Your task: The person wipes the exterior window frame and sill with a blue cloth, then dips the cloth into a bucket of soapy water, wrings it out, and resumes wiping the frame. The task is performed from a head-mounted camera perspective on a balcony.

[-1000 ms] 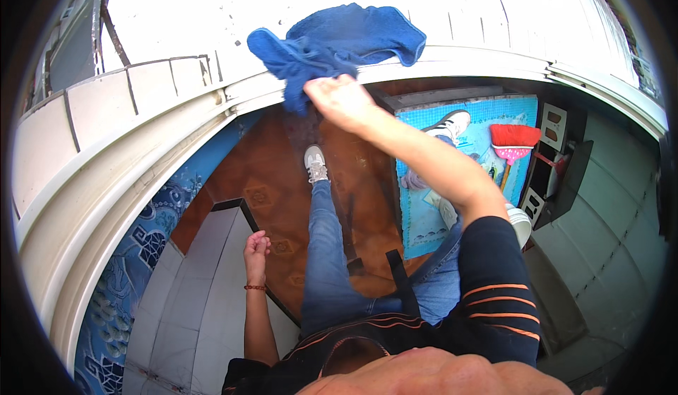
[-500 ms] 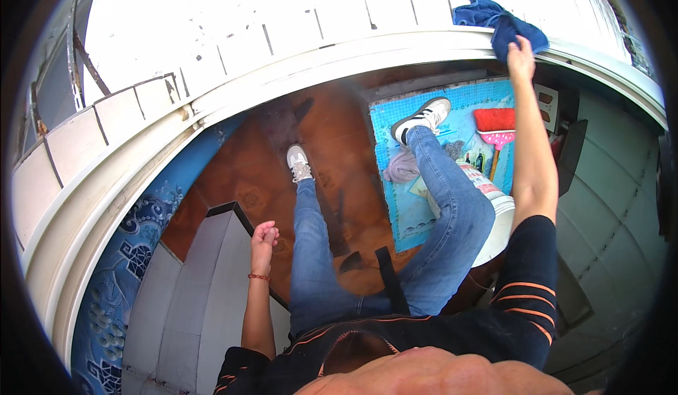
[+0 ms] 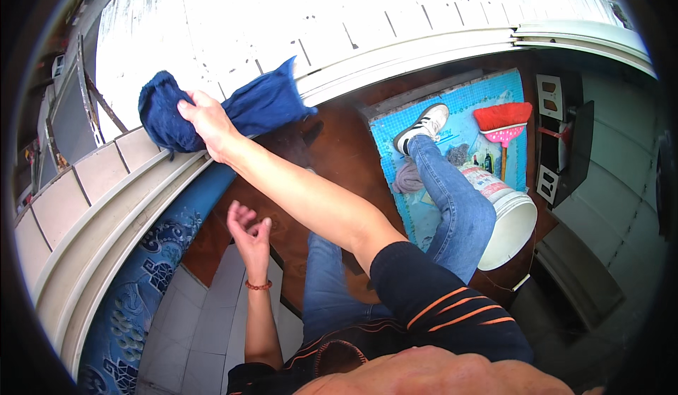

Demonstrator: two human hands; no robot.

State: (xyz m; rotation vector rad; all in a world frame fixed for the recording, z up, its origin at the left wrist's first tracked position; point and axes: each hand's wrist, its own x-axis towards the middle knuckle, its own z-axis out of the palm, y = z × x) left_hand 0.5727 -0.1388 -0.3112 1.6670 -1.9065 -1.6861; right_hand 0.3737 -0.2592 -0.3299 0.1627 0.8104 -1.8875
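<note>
A dark blue cloth (image 3: 265, 105) is bunched under my right hand (image 3: 210, 123), which grips it at the window frame (image 3: 127, 215) near the left corner. One end of the cloth trails off to the right along the frame; the other hangs over the pale tiled ledge. My right arm reaches across in front of me. My left hand (image 3: 248, 229), with a red bead bracelet (image 3: 258, 285) on the wrist, hovers below with its fingers loosely curled and apart, touching nothing.
Under my raised right leg lies a blue patterned mat (image 3: 466, 116) bearing a red-and-pink broom (image 3: 503, 128) and a grey-purple cloth (image 3: 408, 178). Beside my knee is a white bucket (image 3: 514, 232). A blue patterned curtain (image 3: 152, 275) hangs at left, next to a grey cabinet (image 3: 191, 324).
My right hand has swept the blue cloth from the far right of the frame to its left corner. My left hand has shifted slightly left, its fingers spreading.
</note>
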